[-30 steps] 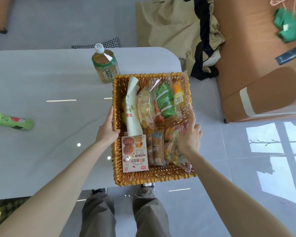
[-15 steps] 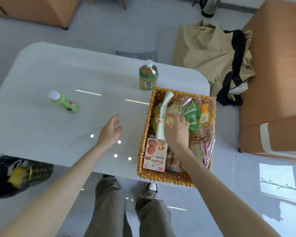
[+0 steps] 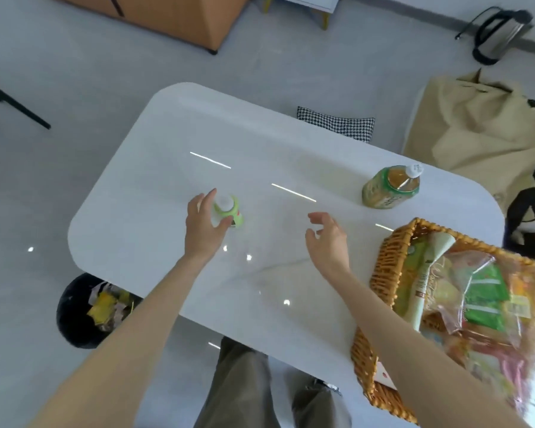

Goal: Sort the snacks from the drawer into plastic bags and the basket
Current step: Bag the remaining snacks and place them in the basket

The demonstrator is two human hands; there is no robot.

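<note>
A wicker basket (image 3: 386, 273) stands on the right end of the white table (image 3: 260, 143). It holds a clear plastic bag of snacks (image 3: 482, 291), a tall white-green pouch (image 3: 426, 273) and other packets. My left hand (image 3: 203, 227) reaches over a small green bottle with a white cap (image 3: 229, 211) at mid-table, which sits between the spread thumb and fingers. Whether they press on it I cannot tell. My right hand (image 3: 328, 239) hovers above the table left of the basket, fingers loosely curled, holding nothing.
A larger tea bottle (image 3: 389, 189) stands behind the basket. A black bin (image 3: 84, 310) with rubbish sits on the floor under the table's left corner. A beige bag (image 3: 476, 118), a checkered cushion (image 3: 334, 122) and a kettle (image 3: 501, 35) lie beyond the table.
Both hands left the basket. My left hand moved out to the small green bottle; my right hand came out of the basket to hover over the table. The view swung left.
</note>
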